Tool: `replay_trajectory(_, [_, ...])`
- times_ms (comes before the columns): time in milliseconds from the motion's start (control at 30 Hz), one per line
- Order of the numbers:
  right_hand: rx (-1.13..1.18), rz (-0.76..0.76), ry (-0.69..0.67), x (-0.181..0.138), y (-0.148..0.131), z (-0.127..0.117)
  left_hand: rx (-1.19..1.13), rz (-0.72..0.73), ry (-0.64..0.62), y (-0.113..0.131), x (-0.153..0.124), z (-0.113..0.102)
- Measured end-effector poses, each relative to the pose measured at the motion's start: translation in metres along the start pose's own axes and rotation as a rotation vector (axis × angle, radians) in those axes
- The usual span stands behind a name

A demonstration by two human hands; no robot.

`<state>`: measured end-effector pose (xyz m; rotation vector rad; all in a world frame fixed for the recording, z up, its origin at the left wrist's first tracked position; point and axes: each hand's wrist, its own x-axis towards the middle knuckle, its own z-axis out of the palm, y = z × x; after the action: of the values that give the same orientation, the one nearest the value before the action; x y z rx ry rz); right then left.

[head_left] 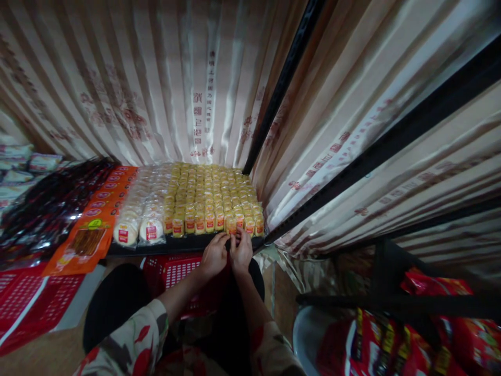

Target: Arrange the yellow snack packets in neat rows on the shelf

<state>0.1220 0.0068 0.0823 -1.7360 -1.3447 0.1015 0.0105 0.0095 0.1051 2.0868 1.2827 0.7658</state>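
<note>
My left hand [213, 256] and my right hand [241, 251] meet at the front edge of a dark shelf [188, 244]. Both have their fingers curled and pinched together around a small yellow wrapped snack [231, 226] in the front row. Behind it lie many rows of the same yellow snacks [213, 196]. To their left are round white wrapped cakes [141, 219]. My sleeves are patterned in red and beige.
Orange snack packets [88, 237] and dark shiny packets [47, 203] lie further left. A red plastic basket [176, 271] sits below the shelf. Red snack bags [410, 334] fill a black rack at lower right. Printed curtains [195, 83] hang behind, split by a black bar [282, 83].
</note>
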Motion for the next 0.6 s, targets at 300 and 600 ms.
replay_trajectory(300, [0.013, 0.02, 0.008, 0.0006, -0.0014, 0.0036, 0.054, -0.007, 0.025, -0.0051, 0.0027, 0.007])
replay_trajectory(600, [-0.062, -0.051, 0.09, -0.0018, -0.0014, 0.0016, 0.071, 0.076, -0.044, -0.0054, 0.0029, 0.0044])
